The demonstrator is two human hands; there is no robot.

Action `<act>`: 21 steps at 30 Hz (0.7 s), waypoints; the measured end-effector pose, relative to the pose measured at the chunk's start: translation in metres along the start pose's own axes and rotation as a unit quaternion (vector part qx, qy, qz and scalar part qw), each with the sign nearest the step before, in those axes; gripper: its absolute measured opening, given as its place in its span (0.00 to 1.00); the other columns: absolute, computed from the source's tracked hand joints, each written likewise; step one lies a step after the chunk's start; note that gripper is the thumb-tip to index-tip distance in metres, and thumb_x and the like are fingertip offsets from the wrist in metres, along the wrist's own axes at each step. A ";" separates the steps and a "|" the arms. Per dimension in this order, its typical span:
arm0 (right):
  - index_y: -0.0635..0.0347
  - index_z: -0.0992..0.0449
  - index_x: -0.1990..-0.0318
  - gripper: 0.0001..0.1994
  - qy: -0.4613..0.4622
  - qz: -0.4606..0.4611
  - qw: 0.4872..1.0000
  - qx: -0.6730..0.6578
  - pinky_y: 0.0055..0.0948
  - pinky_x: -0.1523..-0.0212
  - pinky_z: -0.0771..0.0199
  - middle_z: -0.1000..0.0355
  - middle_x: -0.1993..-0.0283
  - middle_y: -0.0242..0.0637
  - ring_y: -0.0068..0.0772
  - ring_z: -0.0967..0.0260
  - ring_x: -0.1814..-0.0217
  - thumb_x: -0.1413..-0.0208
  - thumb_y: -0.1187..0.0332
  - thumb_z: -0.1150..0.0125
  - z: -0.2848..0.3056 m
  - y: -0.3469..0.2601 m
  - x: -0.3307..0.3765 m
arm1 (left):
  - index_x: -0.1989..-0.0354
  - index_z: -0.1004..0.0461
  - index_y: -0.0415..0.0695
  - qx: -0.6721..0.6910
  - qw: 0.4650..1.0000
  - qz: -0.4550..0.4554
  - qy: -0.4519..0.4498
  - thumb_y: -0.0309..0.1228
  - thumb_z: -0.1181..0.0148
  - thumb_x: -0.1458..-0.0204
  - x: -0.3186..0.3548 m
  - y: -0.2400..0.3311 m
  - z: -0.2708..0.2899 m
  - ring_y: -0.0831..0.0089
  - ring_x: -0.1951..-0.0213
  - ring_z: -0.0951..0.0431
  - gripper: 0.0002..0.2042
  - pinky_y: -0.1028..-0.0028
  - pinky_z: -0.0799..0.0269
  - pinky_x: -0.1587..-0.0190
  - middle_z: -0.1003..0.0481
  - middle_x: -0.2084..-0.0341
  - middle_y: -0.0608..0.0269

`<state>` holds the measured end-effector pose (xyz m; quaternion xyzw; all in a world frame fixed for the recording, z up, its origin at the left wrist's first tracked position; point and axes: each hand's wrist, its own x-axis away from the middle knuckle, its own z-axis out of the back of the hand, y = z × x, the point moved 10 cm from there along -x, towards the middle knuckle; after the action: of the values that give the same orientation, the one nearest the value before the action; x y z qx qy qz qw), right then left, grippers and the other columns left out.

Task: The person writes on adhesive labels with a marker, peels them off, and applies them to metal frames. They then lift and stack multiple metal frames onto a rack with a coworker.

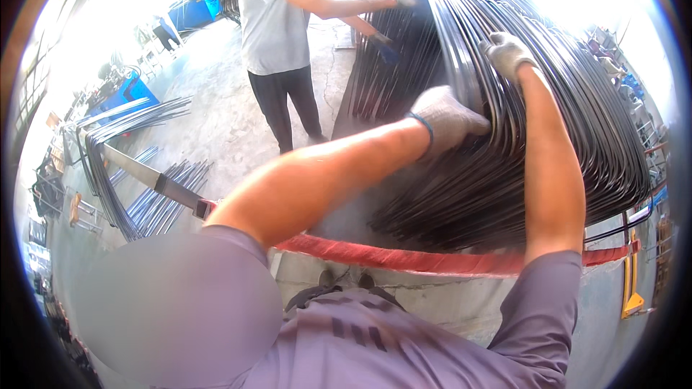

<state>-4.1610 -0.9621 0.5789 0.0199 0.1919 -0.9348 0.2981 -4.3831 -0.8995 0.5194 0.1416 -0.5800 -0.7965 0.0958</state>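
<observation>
Nearest, two dark shoes (328, 277) stand on a grey concrete floor (209, 86), with one red-wrapped bar (404, 258) before them. Beyond it, to the right, is the big stack of bent dark rods (577, 115) — too many to count. The wearer's two gloved hands are apart on it: the left hand (448, 112) lies low, fingertips hidden; the right hand (508, 54) sits higher, fingers bent. I cannot tell whether either is clamped on a rod. Across the stack stands one co-worker (277, 29), head cut off, both gloved hands at the rods. Farther left are two blue bins (133, 97) — glare washes out the background.
</observation>
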 end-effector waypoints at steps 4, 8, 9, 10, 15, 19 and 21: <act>0.54 0.33 0.21 0.35 0.011 0.172 0.983 0.071 0.42 0.17 0.38 0.38 0.17 0.47 0.46 0.40 0.15 0.29 0.48 0.36 0.000 -0.055 0.063 | 0.47 0.17 0.33 -0.089 0.996 -0.010 0.001 0.38 0.26 0.48 -0.041 -0.028 -0.028 0.60 0.54 0.12 0.24 0.63 0.19 0.48 0.13 0.58 0.47; 0.40 0.28 0.22 0.34 -0.038 0.156 0.962 0.221 0.40 0.13 0.47 0.43 0.13 0.36 0.44 0.45 0.12 0.38 0.56 0.37 -0.036 -0.095 0.096 | 0.47 0.17 0.37 -0.221 0.965 -0.078 -0.119 0.46 0.29 0.47 -0.004 -0.017 -0.028 0.53 0.48 0.12 0.26 0.59 0.19 0.44 0.13 0.55 0.44; 0.41 0.27 0.23 0.34 -0.040 0.177 0.956 0.232 0.40 0.13 0.47 0.43 0.13 0.37 0.43 0.45 0.12 0.40 0.61 0.39 -0.039 -0.098 0.091 | 0.47 0.16 0.37 -0.196 0.973 -0.050 -0.114 0.47 0.30 0.47 0.020 -0.014 -0.010 0.52 0.48 0.13 0.26 0.59 0.19 0.44 0.13 0.55 0.44; 0.44 0.26 0.24 0.35 -0.065 0.153 0.966 0.200 0.41 0.14 0.44 0.41 0.14 0.39 0.45 0.43 0.13 0.43 0.68 0.42 -0.043 -0.102 0.086 | 0.47 0.16 0.39 -0.269 0.953 -0.049 -0.132 0.45 0.32 0.46 0.036 -0.017 0.002 0.47 0.48 0.14 0.24 0.56 0.19 0.44 0.14 0.55 0.42; 0.51 0.27 0.25 0.37 -0.017 0.184 0.961 0.208 0.43 0.21 0.33 0.33 0.20 0.48 0.52 0.34 0.20 0.46 0.74 0.33 -0.027 -0.083 0.084 | 0.47 0.15 0.41 -0.384 0.895 -0.177 -0.143 0.36 0.33 0.44 0.145 0.016 0.095 0.44 0.50 0.15 0.18 0.50 0.19 0.46 0.15 0.57 0.45; 0.53 0.28 0.25 0.35 -0.007 0.171 0.956 0.237 0.44 0.19 0.36 0.37 0.18 0.45 0.53 0.36 0.19 0.43 0.74 0.31 -0.055 -0.100 0.085 | 0.50 0.15 0.42 -0.340 0.920 -0.163 0.109 0.36 0.33 0.43 0.260 -0.029 0.259 0.46 0.51 0.15 0.15 0.53 0.20 0.45 0.16 0.57 0.48; 0.55 0.28 0.26 0.34 0.014 0.156 0.954 0.256 0.45 0.19 0.37 0.38 0.16 0.44 0.53 0.37 0.18 0.42 0.74 0.31 -0.060 -0.116 0.096 | 0.51 0.15 0.43 -0.334 0.918 -0.077 0.199 0.35 0.33 0.42 0.340 -0.060 0.341 0.48 0.55 0.15 0.14 0.55 0.18 0.50 0.16 0.60 0.50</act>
<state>-4.3094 -0.9059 0.5490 0.1382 -0.0550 -0.8940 0.4227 -4.8177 -0.6830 0.5216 0.3013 -0.2363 -0.9041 0.1897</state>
